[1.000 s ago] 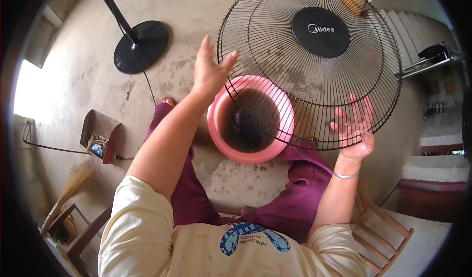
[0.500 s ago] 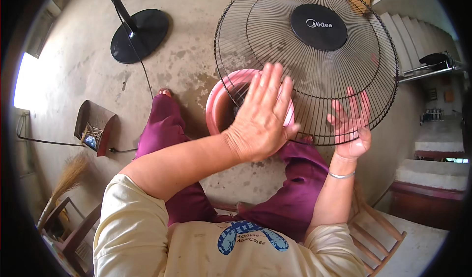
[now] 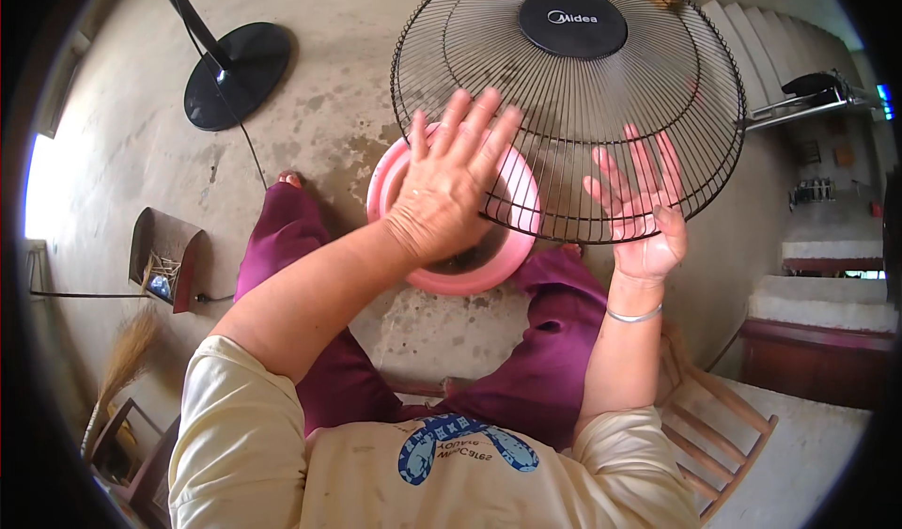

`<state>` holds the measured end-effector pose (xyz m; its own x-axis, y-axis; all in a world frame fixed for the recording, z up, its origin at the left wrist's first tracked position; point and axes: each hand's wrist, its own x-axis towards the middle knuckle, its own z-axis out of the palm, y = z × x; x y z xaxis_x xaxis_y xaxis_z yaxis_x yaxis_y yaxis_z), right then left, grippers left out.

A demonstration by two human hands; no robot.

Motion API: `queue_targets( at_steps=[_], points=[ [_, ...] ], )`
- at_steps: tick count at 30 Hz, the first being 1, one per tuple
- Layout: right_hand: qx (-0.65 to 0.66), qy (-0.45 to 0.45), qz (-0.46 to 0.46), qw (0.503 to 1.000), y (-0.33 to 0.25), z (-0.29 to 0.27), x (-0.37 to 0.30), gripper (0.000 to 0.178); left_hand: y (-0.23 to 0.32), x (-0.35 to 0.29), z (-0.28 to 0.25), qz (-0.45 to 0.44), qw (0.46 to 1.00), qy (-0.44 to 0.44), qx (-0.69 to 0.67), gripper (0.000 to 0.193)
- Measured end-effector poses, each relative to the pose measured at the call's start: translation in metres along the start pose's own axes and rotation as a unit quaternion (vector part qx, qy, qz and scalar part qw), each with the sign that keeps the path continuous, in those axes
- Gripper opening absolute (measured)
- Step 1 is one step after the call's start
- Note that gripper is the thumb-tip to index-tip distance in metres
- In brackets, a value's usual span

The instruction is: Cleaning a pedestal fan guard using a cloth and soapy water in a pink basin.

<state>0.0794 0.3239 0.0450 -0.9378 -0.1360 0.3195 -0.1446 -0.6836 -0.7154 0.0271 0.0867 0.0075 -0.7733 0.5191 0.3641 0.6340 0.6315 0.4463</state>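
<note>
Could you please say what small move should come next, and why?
Perhaps close the left hand on the rim of the fan guard: it is spread open, gripping nothing, while the right hand alone appears to hold the guard, at one side.

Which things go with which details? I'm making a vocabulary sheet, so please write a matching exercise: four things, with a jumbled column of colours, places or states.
1. fan grille
2. basin
3. dustpan
4. stand base

A. holds litter
B. black, upper left of the picture
C. fingers of the right hand show through its wires
D. pink

Pairs: 1-C, 2-D, 3-A, 4-B
</note>
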Motion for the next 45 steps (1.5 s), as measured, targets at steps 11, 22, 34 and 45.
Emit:
queue_targets(
  at_steps=[11,22,34,45],
  points=[
    [-0.055,0.053,0.009,0.997,0.003,-0.005,-0.001,0.073,0.014,-0.004,0.017,-0.068,0.996,-0.059,-0.007,0.109],
    [-0.076,0.053,0.042,0.995,0.020,0.009,0.002,0.072,0.004,-0.005,-0.003,-0.010,0.985,-0.075,-0.155,0.101],
    [-0.061,0.063,0.043,0.995,0.040,0.014,-0.002,0.060,-0.027,0.008,-0.032,-0.340,0.686,-0.015,-0.644,0.079],
    [-0.105,0.054,0.055,0.991,0.047,0.020,-0.006,0.059,-0.036,0.021,-0.022,-0.024,0.976,0.146,-0.158,0.079]
  ],
)
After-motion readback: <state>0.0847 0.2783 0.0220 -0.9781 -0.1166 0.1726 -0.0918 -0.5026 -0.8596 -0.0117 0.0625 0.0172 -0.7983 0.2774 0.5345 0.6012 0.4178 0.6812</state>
